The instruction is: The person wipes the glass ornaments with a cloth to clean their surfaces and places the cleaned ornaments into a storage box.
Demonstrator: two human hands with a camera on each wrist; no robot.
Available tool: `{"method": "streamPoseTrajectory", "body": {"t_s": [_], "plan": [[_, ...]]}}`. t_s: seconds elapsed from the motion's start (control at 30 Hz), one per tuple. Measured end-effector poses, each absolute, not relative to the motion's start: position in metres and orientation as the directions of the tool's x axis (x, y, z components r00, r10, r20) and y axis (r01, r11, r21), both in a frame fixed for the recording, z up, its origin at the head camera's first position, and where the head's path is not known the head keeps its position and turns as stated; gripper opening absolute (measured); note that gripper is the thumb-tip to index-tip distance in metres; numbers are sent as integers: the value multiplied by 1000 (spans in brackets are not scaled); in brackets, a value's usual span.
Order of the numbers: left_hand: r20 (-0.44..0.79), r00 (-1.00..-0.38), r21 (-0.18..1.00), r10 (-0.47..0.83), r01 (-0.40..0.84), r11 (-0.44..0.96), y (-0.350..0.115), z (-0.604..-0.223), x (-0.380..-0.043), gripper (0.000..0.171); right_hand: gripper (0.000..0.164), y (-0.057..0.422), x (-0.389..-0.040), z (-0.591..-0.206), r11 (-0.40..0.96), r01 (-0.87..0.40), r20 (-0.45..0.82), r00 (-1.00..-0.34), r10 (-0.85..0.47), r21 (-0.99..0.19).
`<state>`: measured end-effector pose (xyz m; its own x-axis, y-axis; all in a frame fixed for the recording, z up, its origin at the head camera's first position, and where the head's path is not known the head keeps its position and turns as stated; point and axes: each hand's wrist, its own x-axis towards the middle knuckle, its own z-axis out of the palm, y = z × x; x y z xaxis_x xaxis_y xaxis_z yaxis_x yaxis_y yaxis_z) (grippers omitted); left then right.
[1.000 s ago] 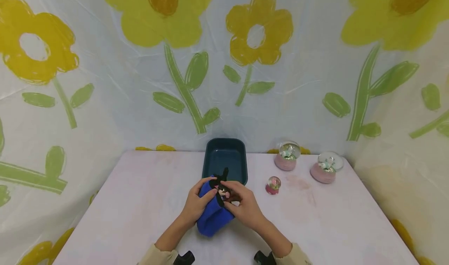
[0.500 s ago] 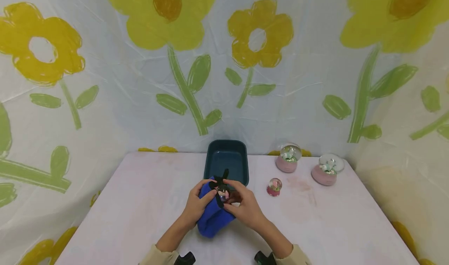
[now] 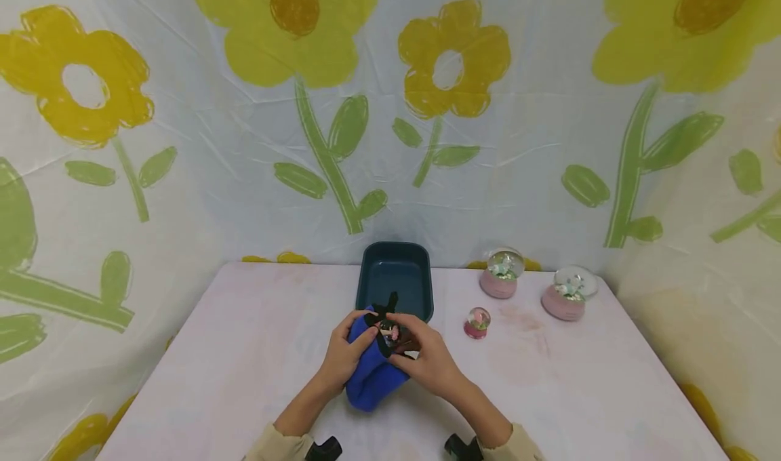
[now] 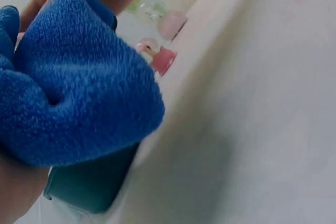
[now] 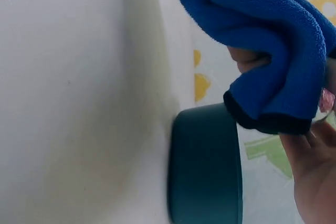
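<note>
In the head view, my left hand (image 3: 343, 354) grips a blue cloth (image 3: 369, 382) with black edging. The fleecy cloth hangs in folds below that hand and is bunched around a small snow globe (image 3: 390, 331). My right hand (image 3: 432, 361) holds the globe from the right, fingertips on top and thumb below. Pink shows inside the clear ball, and the fingers and cloth hide part of it. Seen from the left wrist, the cloth (image 4: 89, 98) covers most of the left hand. The right wrist view shows the cloth's black hem (image 5: 273, 121) close to the globe (image 5: 326, 100).
A dark teal basin (image 3: 363, 281) stands behind the hands at the table's back edge. Right of it sit a small pink-based snow globe (image 3: 477, 323) and two larger ones, a nearer globe (image 3: 563, 304) and a farther globe (image 3: 499, 283). A flowered curtain (image 3: 525, 142) surrounds the table (image 3: 256, 359).
The globe has turned slightly between the fingers, and the cloth's black edge has shifted a little against it. Both hands stay in nearly the same place. The head view has shifted slightly.
</note>
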<state>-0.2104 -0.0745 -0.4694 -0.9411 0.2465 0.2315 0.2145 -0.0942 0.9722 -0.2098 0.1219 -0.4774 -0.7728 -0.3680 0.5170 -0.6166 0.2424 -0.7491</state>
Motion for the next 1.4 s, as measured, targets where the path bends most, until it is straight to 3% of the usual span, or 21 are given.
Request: {"method": "streamPoseTrajectory", "body": {"t_s": [0.1,0.2,0.3,0.5,0.6,0.87,1.1,1.27,1.4], "plan": [[240,-944,970,228,224,-93,-79,-467,-212,26,49,114,-214,-475,267,-647,549,-754,-361,-714],[264,-938,964,227,251,-84,-78,-469,-209,26,35,113,-211,-474,392,-595,496,-803,-330,-701],[249,-933,968,258,237,-78,-75,-473,-208,28,36,118,-209,-475,433,-542,440,-839,-319,-720],[186,-951,979,247,160,-123,-77,-478,-210,28,55,124,-214,-483,178,-631,513,-739,-437,-755],[171,-950,981,261,138,-138,-77,-479,-206,30,52,125,-213,-486,157,-666,552,-708,-441,-729],[237,-934,971,266,222,-86,-74,-475,-211,26,37,125,-215,-482,291,-556,452,-818,-356,-778],[232,-936,972,266,217,-85,-75,-470,-218,25,48,124,-219,-478,229,-645,535,-746,-397,-729],[284,-912,959,295,278,-62,-74,-470,-220,30,34,121,-216,-476,329,-562,458,-820,-344,-759],[250,-915,966,315,257,-21,-78,-473,-218,38,33,119,-213,-474,361,-520,420,-848,-322,-774]]}}
